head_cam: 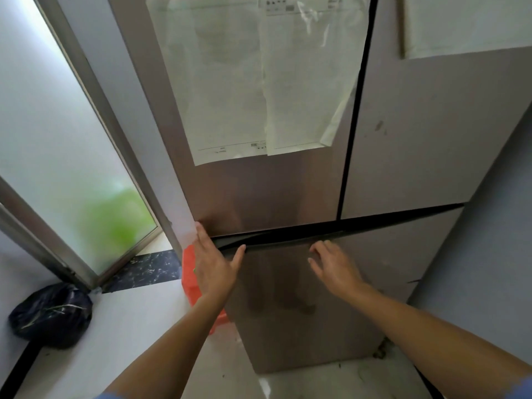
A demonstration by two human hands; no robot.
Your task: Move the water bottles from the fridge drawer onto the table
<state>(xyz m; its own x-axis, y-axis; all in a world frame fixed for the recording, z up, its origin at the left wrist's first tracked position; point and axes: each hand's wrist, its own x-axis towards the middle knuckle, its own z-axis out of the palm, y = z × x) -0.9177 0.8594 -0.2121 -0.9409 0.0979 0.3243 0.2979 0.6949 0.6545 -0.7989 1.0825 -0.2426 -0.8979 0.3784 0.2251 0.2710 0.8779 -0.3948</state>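
Hands spread, gripping nothing: left hand (214, 264) at the top-left corner of the fridge drawer (302, 318), right hand (335, 264) with fingertips at its top edge. Drawer sat lower centre of frame, front shut or barely cracked; bottles hidden. Above it — fridge doors (259, 197) with paper sheets (230, 82).

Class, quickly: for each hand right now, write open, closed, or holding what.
Left hand: open, fingers straight, at the top edge of the fridge drawer, holding nothing.
Right hand: open, fingers spread near that edge, holding nothing.
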